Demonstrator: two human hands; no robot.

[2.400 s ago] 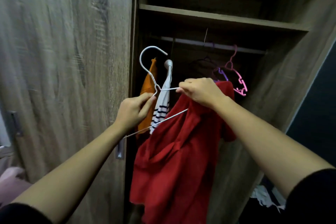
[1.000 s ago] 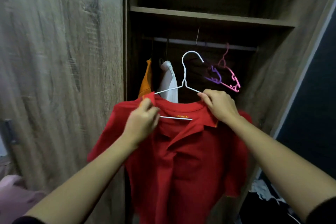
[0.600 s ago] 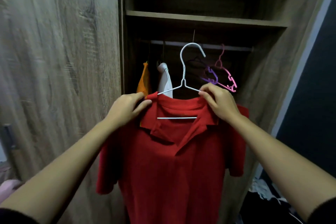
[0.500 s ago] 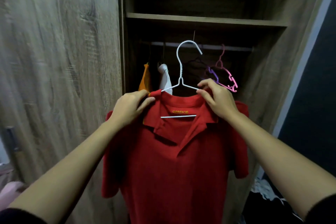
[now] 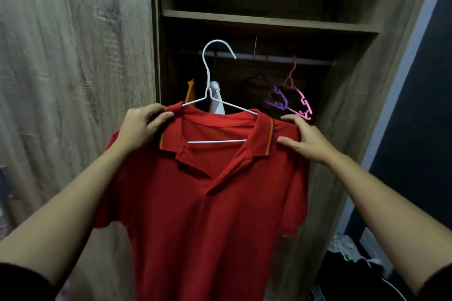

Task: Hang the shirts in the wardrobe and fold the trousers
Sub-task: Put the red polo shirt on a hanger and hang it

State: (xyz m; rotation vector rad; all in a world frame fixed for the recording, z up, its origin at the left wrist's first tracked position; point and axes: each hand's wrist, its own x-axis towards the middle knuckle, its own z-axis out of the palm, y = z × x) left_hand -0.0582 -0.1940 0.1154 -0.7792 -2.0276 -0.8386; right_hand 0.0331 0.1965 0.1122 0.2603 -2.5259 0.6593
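Two hands [image 5: 139,127] [image 5: 308,142] at shoulders of red shirt [image 5: 208,203]

Red shirt [image 5: 208,215] hem cut off by bottom edge

Home bedroom: an open wooden wardrobe [image 5: 80,80] with a shelf [image 5: 266,21], a hanging rail [image 5: 281,59], hung clothes [image 5: 216,100] and plastic hangers [image 5: 293,98].
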